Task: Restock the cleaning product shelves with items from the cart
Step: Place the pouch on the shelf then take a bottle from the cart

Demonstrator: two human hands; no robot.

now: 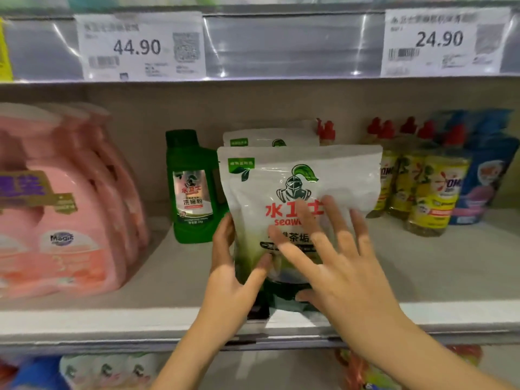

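The soft, probably light and crinkly white pouch point(295, 198) stands at the shelf point(168, 280) front, its lower left edge pinched by the left hand point(233, 280), steadied by the right hand's point(340, 266) spread open fingers.

A shop: price tags point(139, 46) front shelves point(168, 277) of cleaning products.

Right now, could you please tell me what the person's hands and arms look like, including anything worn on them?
Both the left hand and the right hand are bare: no gloves, rings, watch or bracelet show. Both forearms are uncovered as far as the picture reaches, with no sleeve in view. Fingernails look short and unpainted, though motion blur softens the right hand.
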